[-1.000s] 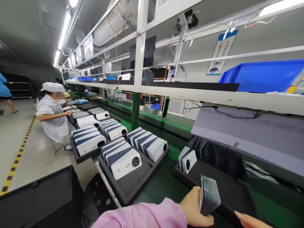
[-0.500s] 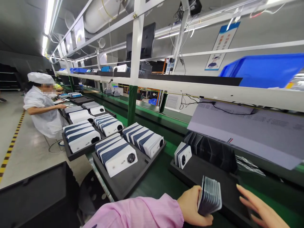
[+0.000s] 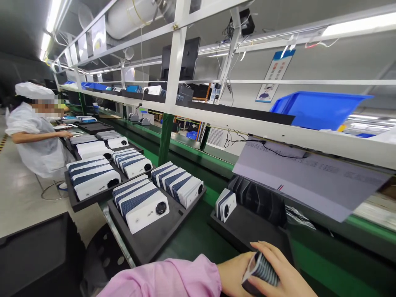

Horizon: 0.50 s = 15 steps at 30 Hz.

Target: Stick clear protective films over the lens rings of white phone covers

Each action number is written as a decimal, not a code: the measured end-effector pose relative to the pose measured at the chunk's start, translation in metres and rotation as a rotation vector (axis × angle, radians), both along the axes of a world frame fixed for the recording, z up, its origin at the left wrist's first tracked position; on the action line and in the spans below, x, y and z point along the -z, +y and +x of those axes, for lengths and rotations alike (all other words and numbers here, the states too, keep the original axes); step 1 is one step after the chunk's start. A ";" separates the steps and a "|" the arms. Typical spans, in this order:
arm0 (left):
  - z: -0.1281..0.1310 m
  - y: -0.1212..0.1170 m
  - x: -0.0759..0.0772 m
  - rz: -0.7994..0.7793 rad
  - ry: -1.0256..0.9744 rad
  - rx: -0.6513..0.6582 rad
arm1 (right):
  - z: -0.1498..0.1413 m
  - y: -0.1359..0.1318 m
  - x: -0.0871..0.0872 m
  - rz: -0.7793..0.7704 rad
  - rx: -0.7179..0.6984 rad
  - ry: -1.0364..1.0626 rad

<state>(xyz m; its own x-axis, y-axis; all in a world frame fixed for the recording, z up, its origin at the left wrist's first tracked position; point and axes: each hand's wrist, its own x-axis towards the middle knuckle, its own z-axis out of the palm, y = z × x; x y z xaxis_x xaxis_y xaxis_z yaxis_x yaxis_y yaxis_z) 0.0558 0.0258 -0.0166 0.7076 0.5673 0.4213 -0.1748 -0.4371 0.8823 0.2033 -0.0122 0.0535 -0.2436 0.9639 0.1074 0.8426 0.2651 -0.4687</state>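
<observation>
My left hand (image 3: 234, 271), in a pink sleeve, grips a stack of thin phone back covers (image 3: 265, 269) at the bottom right. From the other side my right hand (image 3: 286, 270) closes over the same stack, fingers across its top and thumb at its near side. The covers stand close together with their glossy edges towards me. Just beyond the hands lies a black tray (image 3: 247, 233). At its left end several white and navy phone back covers (image 3: 227, 208) with round camera rings stand upright.
To the left, another black tray (image 3: 161, 237) holds two rows of leaning white and navy covers (image 3: 147, 216). More loaded trays run along the green bench. A white shelf beam (image 3: 216, 117) crosses above, carrying a blue bin (image 3: 315, 109). A co-worker (image 3: 35, 132) sits at far left.
My right hand has moved left from beside the stack and now clasps it. The stack has tilted and turned in my left hand. The whole view has shifted slightly to the right.
</observation>
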 end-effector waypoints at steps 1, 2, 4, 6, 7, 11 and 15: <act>-0.001 -0.002 -0.004 0.010 -0.028 -0.021 | -0.003 0.000 0.000 0.011 -0.010 0.013; -0.003 -0.003 -0.006 0.014 -0.029 -0.045 | -0.005 0.001 -0.001 0.025 -0.022 0.026; -0.005 -0.007 -0.005 0.005 0.036 -0.076 | -0.008 0.001 -0.003 0.040 -0.034 0.039; -0.007 -0.010 0.001 -0.005 0.132 -0.102 | -0.011 -0.002 -0.007 0.014 -0.043 0.037; -0.007 -0.012 0.004 0.000 0.166 -0.129 | -0.013 -0.004 -0.010 -0.008 -0.053 0.032; -0.012 -0.022 0.013 0.061 0.180 -0.262 | -0.024 -0.018 -0.022 -0.072 -0.096 0.040; -0.017 -0.027 0.010 0.002 0.184 -0.218 | -0.034 -0.021 -0.022 -0.044 -0.075 0.074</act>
